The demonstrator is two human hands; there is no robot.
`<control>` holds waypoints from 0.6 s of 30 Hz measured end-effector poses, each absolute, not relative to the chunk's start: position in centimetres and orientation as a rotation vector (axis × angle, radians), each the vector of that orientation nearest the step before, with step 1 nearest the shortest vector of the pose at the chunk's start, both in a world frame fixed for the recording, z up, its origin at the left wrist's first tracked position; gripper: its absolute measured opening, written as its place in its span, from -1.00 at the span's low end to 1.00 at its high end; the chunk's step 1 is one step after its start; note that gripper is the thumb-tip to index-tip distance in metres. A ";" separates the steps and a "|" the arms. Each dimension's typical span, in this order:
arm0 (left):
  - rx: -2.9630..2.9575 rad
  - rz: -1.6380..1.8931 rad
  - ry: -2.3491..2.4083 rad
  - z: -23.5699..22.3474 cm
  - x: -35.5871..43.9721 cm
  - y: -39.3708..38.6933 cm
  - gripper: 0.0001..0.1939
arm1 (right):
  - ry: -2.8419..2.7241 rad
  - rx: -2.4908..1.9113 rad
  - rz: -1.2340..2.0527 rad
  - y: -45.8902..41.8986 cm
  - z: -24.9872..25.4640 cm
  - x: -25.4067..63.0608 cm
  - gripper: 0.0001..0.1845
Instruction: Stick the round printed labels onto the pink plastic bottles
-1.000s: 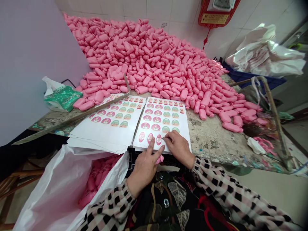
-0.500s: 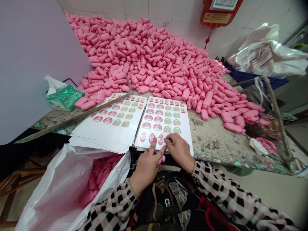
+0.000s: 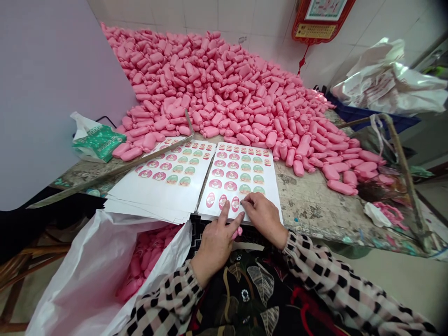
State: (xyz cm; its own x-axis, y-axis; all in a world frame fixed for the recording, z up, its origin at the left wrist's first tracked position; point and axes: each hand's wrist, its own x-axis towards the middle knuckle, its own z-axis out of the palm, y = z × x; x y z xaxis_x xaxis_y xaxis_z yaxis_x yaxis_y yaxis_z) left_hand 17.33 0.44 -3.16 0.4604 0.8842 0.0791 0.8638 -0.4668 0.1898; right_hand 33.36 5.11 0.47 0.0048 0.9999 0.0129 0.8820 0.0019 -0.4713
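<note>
Two-handed, apparently steadies white stickered paper (image 3: 238, 179) with spread-fingered left hand (image 3: 214, 240) clutching pink rounded piece (image 3: 238, 232), for right hand (image 3: 264, 216) (cannot tell whether pinching).

Left of the left grip (image 3: 215, 238), a pale panel (image 3: 52, 93) is standing, with a green-and-white packet (image 3: 100, 143) resting beside it. Beyond the right grip (image 3: 265, 218), 1 red calendar (image 3: 320, 23) is hanging on the tiled wall (image 3: 266, 18). Far to that grip's right, a crumpled white bag (image 3: 387, 86) is lying over a blue tray (image 3: 385, 114); nearer, a white scrap (image 3: 376, 214) is lying beside a pink openwork piece (image 3: 392, 216).
</note>
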 end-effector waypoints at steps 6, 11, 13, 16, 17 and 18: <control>2.562 0.263 1.556 -3.0 17.4 0.4 -0.34 | -1.952 -1.943 0.470 5.3 0.3 33.2 -0.77; 2.532 0.249 1.555 -2.5 17.6 0.4 -0.37 | -1.976 -1.945 0.458 5.5 0.6 33.1 -0.71; 2.530 0.232 1.570 -2.4 17.8 0.5 -0.36 | -1.968 -1.954 0.462 5.5 0.8 33.0 -0.68; 2.535 0.229 1.574 -2.3 18.0 0.6 -0.30 | -1.936 -1.970 0.465 5.6 0.8 32.8 -0.70; 2.536 0.229 1.576 -2.4 18.0 0.6 -0.29 | -1.926 -1.971 0.466 5.6 0.7 32.8 -0.72; 2.538 0.224 1.583 -2.4 18.1 0.6 -0.29 | -1.916 -1.970 0.467 5.6 0.7 32.7 -0.74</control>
